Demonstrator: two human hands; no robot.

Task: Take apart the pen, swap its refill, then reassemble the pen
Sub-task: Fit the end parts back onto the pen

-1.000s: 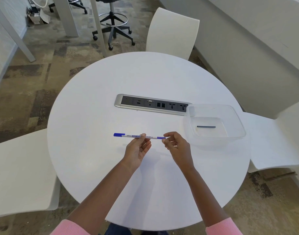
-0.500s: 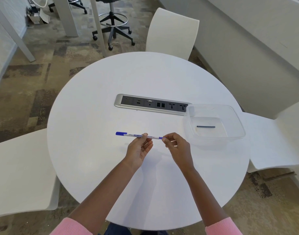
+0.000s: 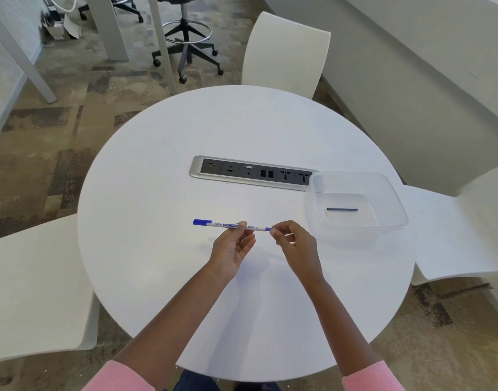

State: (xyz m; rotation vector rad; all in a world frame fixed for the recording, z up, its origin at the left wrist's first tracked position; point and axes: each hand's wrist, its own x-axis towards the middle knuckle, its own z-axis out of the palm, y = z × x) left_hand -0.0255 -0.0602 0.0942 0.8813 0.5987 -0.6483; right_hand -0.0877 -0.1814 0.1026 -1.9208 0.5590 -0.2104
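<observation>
A white marker pen [image 3: 225,224] with a blue cap at its left end is held level above the round white table [image 3: 157,221]. My left hand [image 3: 233,249] grips the pen's barrel near the middle. My right hand [image 3: 295,244] pinches the small blue end piece at the pen's right end. A dark blue refill [image 3: 342,209] lies flat inside the clear plastic container [image 3: 394,215] to the right of my hands.
A silver power and data socket strip [image 3: 250,174] is set into the table's middle, just behind the pen. White chairs stand at the far side [image 3: 284,52], the left [image 3: 30,292] and the right [image 3: 467,227]. An office stool [image 3: 185,38] stands on the carpet beyond.
The pen has shifted slightly to the right in my left hand, and my right fingers have closed in over its blue right end. The refill and container have stayed put.
</observation>
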